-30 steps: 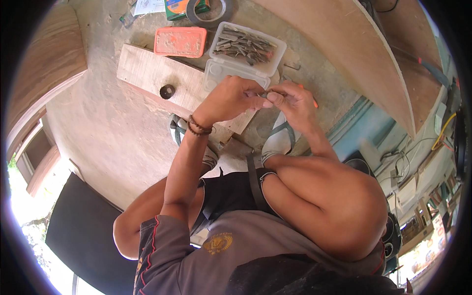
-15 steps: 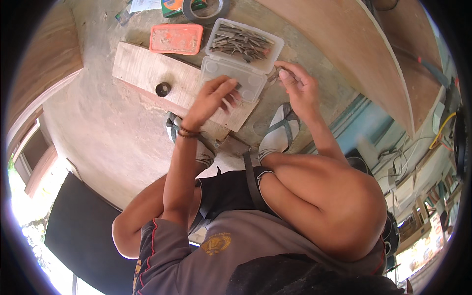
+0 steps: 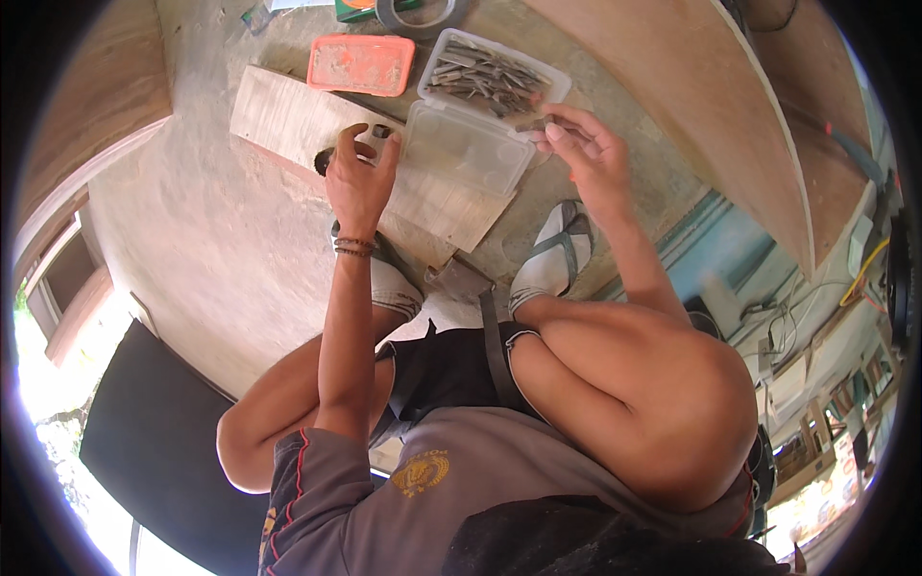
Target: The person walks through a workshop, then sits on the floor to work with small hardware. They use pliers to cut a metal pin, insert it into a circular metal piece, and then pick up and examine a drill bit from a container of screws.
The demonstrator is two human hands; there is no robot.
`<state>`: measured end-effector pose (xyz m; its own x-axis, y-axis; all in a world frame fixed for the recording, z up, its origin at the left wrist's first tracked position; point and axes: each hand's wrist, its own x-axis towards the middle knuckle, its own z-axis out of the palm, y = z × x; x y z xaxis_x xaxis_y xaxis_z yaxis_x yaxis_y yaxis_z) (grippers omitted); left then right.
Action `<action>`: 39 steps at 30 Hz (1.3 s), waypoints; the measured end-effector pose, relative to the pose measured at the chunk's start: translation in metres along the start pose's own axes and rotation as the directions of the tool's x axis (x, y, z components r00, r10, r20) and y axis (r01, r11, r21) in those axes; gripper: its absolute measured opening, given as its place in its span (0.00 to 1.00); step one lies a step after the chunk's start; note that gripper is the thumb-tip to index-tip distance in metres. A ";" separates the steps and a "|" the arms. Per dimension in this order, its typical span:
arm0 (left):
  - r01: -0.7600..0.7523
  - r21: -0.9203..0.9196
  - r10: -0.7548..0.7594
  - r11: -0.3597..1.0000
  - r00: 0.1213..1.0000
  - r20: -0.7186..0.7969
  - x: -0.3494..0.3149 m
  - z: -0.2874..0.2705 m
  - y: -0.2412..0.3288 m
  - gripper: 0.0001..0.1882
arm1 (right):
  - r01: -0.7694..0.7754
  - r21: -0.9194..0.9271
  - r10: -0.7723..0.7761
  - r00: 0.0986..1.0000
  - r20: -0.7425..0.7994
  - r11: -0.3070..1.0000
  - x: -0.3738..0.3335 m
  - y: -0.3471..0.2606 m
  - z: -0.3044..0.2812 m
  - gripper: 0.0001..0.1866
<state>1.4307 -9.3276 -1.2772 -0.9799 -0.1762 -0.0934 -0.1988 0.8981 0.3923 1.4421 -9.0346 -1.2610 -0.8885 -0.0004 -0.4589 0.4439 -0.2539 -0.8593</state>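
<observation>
My left hand [image 3: 361,187] is over the pale wooden board [image 3: 451,206], its thumb and fingers apart. By its fingertips a small dark block [image 3: 381,131] rests on the board. A black round piece [image 3: 324,160] is partly hidden behind the same hand. My right hand [image 3: 594,158] pinches a small dark metal bit [image 3: 538,124] beside the open clear plastic box [image 3: 563,88]. Many loose dark metal bits [image 3: 480,77] fill that box. Its clear lid [image 3: 461,154] lies folded back toward me, partly on the board.
An orange plastic box [image 3: 360,64] sits left of the clear box. Behind them lie a roll of grey tape [image 3: 420,12] and a green package [image 3: 353,10]. A curved wooden panel [image 3: 691,77] stands at the right. My sandalled feet [image 3: 550,252] are close to the board.
My left hand has moved left from the clear lid to the board, and the small dark block now lies there. My right hand stays near the box, still pinching the bit.
</observation>
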 end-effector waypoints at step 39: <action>0.710 -0.608 0.325 -0.354 0.703 0.632 -0.024 -0.014 0.137 0.31 | 0.651 -0.585 -0.628 0.723 0.287 0.484 -0.013 -0.072 0.039 0.13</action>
<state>1.4265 -9.2061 -1.2086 -0.7445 0.4227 -0.5168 -0.6346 -0.6885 0.3511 1.4175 -9.0537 -1.1841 -0.9549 -0.1180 0.2725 -0.2962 0.4425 -0.8465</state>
